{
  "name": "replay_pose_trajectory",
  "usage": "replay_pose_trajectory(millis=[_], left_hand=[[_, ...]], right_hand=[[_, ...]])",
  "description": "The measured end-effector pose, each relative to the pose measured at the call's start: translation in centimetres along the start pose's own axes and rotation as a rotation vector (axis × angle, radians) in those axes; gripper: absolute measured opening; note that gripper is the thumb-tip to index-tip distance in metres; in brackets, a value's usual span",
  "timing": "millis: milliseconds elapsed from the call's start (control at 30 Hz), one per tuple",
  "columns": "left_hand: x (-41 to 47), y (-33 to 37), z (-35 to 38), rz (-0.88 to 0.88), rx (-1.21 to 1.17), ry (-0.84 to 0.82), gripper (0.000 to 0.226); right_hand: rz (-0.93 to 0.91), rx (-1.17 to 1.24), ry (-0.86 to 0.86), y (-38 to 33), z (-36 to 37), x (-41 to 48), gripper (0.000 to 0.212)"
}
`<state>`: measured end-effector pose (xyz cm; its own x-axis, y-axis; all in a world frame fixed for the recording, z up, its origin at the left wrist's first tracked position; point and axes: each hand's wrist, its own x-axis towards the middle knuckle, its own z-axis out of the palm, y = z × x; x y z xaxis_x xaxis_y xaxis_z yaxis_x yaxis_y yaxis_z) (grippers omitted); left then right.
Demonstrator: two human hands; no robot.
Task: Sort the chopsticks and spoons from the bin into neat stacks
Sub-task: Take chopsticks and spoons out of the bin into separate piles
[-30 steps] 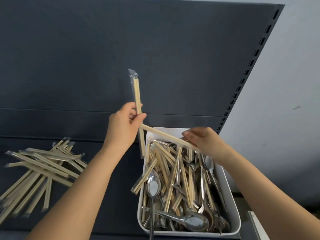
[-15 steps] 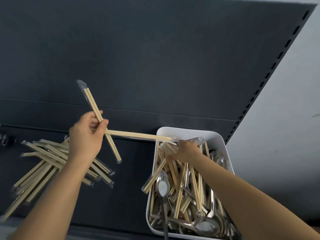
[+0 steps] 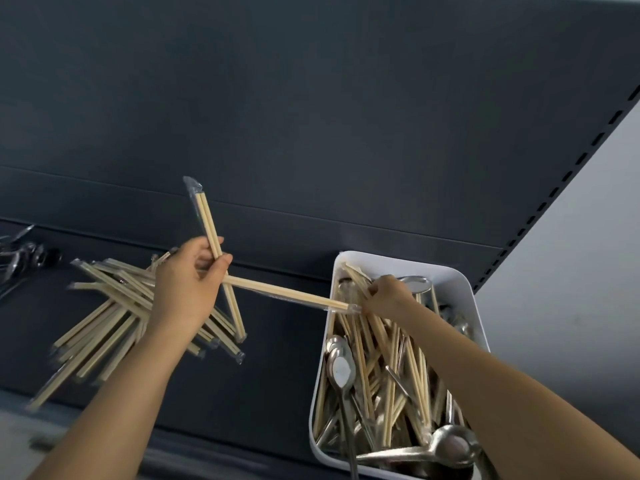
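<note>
My left hand point(image 3: 185, 289) grips two plastic-wrapped chopstick pairs: one point(image 3: 207, 220) stands nearly upright, the other point(image 3: 287, 294) reaches sideways to the bin. It hovers over a loose pile of wrapped chopsticks point(image 3: 104, 317) on the dark shelf. My right hand point(image 3: 389, 294) is in the white bin point(image 3: 464, 296) at its far end, fingers curled round chopsticks there. The bin holds several wrapped chopsticks point(image 3: 384, 375) mixed with metal spoons point(image 3: 341, 367).
Metal spoons point(image 3: 24, 258) lie at the far left of the shelf, partly cut off by the frame. A dark back panel point(image 3: 311, 116) rises behind the shelf, and a slotted upright point(image 3: 554, 192) runs along its right edge. The shelf's front edge point(image 3: 207, 455) runs below the bin.
My left hand carried its two chopstick pairs leftward from beside the bin to above the pile. My right hand reached deeper into the bin's far end and closed on more chopsticks.
</note>
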<state>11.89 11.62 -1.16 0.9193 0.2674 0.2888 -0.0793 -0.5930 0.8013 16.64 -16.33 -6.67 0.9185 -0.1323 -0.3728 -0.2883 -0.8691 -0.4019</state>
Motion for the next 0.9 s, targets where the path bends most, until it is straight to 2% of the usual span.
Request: replay_pose_trajectory(millis=[433, 567, 900], left_hand=[[0.2, 2.9, 3.1, 0.075, -0.019, -0.038, 0.025], [0.1, 3.6, 3.4, 0.083, -0.027, -0.034, 0.025], [-0.3, 5.1, 2.7, 0.117, -0.021, 0.003, 0.025]], right_hand=[[-0.173, 0.478, 0.144, 0.4, -5.4, -2.2, 0.028], [-0.229, 0.579, 0.169, 0.4, -7.0, -3.4, 0.017], [-0.396, 0.692, 0.342, 0.5, -10.3, -5.9, 0.014]])
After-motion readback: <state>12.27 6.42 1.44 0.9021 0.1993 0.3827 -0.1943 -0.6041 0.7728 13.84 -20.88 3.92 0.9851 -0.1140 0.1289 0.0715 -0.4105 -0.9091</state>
